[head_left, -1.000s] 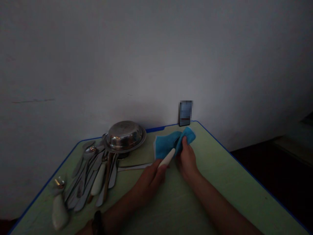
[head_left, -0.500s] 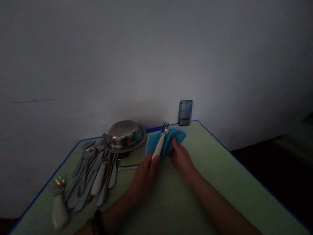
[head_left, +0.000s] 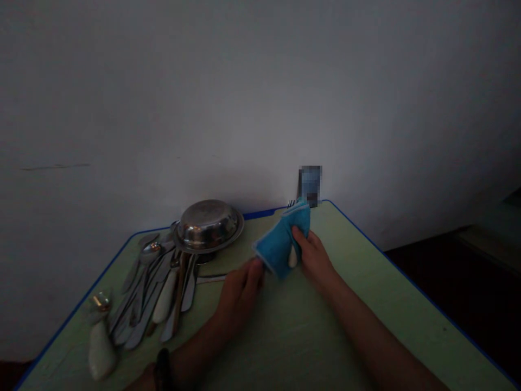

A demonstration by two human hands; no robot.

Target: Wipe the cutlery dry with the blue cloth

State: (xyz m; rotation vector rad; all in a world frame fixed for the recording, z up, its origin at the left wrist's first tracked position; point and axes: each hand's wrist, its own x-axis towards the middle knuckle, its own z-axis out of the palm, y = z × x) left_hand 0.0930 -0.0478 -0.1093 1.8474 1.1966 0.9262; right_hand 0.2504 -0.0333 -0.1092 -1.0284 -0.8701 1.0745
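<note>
Fork (head_left: pixel 290 204) first: only its tines peek out at the top of the blue cloth (head_left: pixel 280 244), up by the back edge of the table (head_left: pixel 366 288), and a bit of white handle shows lower down beside the thumb. The cloth is folded round the rest of it, so I read this as fabric pressed against the metal on both sides.

My right hand (head_left: pixel 315 256) is doing the gripping, fingers closed round the bundle with the thumb on top. That hold keeps the fork standing steeply, tines away from me. My left hand (head_left: pixel 240 283) sits at the cloth's lower corner, fingers curled and touching the fabric. Whether they actually pinch it, I can't tell in this dim light.

Moving left, a steel bowl (head_left: pixel 208 224) lies upside down, dome up, its rim resting partly on a fanned heap of cutlery (head_left: pixel 157 285). Turned over like that it holds nothing, and anything beneath it is hidden. Nearer me at the left edge stands a white-handled piece (head_left: pixel 100 347). A small blurred object (head_left: pixel 310 185) leans against the wall (head_left: pixel 244 108), just behind the tines.
</note>
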